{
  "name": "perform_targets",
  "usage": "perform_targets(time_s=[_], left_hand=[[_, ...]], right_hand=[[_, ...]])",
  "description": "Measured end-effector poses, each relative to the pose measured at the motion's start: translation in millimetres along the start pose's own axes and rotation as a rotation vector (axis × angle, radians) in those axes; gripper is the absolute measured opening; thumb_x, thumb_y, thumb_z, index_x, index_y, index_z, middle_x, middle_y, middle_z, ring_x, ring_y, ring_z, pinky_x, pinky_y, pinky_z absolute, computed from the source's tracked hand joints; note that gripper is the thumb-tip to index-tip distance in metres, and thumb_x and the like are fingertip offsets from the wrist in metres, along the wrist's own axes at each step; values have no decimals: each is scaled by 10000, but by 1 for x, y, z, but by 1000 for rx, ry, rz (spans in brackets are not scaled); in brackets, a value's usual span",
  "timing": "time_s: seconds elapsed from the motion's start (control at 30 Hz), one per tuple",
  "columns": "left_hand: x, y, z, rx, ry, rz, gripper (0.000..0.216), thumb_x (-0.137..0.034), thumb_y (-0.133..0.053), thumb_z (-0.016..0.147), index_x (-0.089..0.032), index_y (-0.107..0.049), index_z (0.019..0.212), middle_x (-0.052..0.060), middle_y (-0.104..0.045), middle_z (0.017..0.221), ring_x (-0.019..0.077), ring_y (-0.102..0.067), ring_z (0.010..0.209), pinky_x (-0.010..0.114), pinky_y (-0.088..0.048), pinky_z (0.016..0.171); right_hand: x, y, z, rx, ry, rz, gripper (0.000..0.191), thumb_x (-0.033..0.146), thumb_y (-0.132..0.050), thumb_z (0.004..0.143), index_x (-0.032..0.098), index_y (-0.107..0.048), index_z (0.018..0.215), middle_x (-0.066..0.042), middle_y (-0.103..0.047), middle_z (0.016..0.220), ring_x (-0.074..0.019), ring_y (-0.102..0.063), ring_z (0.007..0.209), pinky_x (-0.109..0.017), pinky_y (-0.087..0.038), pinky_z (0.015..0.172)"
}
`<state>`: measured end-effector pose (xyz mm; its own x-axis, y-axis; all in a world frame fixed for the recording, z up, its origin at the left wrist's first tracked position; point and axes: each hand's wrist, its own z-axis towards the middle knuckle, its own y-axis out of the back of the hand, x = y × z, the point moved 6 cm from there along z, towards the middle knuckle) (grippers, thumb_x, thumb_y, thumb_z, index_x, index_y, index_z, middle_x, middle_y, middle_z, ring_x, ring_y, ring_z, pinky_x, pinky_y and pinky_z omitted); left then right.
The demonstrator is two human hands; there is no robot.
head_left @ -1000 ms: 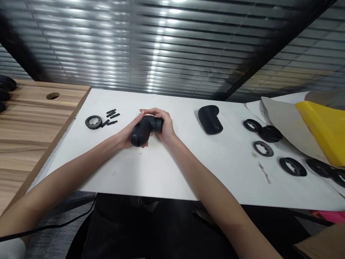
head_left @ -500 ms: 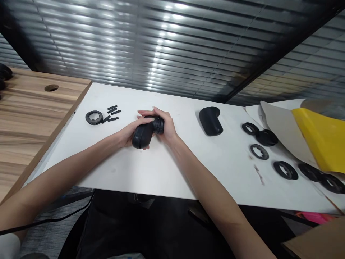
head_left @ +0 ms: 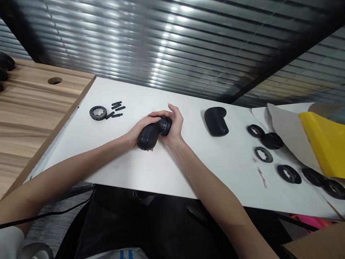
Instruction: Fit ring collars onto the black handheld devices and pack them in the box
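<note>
My left hand and my right hand together hold a black moulded elbow piece just above the white table. The left hand wraps its body. The right hand cups its ribbed round end. To the left lie a black ring and several small black strips. A second black elbow piece rests to the right, out of reach of my fingers. Farther right are several black rings, including one, and a black round cap.
All this lies on a white table beside a wooden desk with a round hole, with dark pieces at its far corner. A yellow sheet lies on beige paper at the right. Slatted blinds stand behind.
The elbow piece has tilted slightly in my hands, and the left fingers now lie over its top. The whole view has drifted, so the table sits a little higher in the frame.
</note>
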<state>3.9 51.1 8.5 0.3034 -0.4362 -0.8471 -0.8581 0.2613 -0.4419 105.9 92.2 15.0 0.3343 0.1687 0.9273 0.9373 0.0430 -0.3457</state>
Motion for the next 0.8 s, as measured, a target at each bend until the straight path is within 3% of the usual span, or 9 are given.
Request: perform_targets(time_s=[0.1, 0.27, 0.43, 0.57, 0.7, 0.77, 0.8], left_hand=[[0, -1, 1, -24, -56, -21, 375, -410, -642, 933, -207, -616, 1246, 19, -688, 799, 195, -620, 486, 291, -506, 421], [-5, -3, 2, -100, -256, -99, 176, -263, -679, 887, -187, -686, 1045, 36, -712, 968, 197, -707, 885, 294, -600, 825], [-7, -5, 3, -68, -315, -121, 142, -231, -701, 831, -190, -701, 967, 37, -698, 1025, 221, -683, 1021, 299, -579, 892], [-8, 1, 2, -95, -309, -115, 150, -229, -707, 816, -189, -691, 960, 35, -685, 1010, 202, -691, 953, 277, -587, 845], [2, 9, 6, -55, -132, -97, 263, -396, -723, 857, -200, -635, 1010, 30, -654, 787, 194, -640, 591, 284, -534, 513], [7, 13, 9, 0, -27, -93, 365, -516, -690, 869, -196, -612, 1027, 42, -642, 703, 209, -579, 443, 297, -444, 369], [8, 14, 10, 24, 3, -98, 391, -547, -672, 869, -198, -604, 1032, 48, -646, 687, 215, -557, 398, 304, -417, 332]], right_hand=[[2, 0, -2, -24, 66, -21, 407, 532, -581, 806, 224, -732, 587, -99, -767, 744, -292, -741, 868, -414, -619, 867], [3, 0, -4, -33, 130, -30, 315, 453, -606, 763, 243, -682, 542, -96, -758, 725, -328, -745, 982, -438, -611, 947], [4, -1, -3, 4, 158, -6, 355, 510, -601, 764, 241, -695, 551, -99, -764, 763, -325, -749, 994, -456, -594, 1026], [6, -5, -5, 38, 179, 12, 357, 518, -652, 782, 238, -739, 578, -84, -756, 744, -324, -753, 987, -457, -597, 1025], [12, -9, -8, 99, 241, -29, 226, 419, -741, 781, 233, -771, 657, -58, -772, 780, -314, -759, 953, -478, -590, 1028], [14, -9, -9, 110, 274, -39, 129, 354, -754, 774, 253, -805, 837, -37, -803, 894, -300, -760, 1020, -483, -567, 1075], [16, -8, -8, 104, 287, -33, 195, 325, -752, 769, 276, -804, 951, -24, -812, 962, -293, -756, 1080, -487, -549, 1106]])
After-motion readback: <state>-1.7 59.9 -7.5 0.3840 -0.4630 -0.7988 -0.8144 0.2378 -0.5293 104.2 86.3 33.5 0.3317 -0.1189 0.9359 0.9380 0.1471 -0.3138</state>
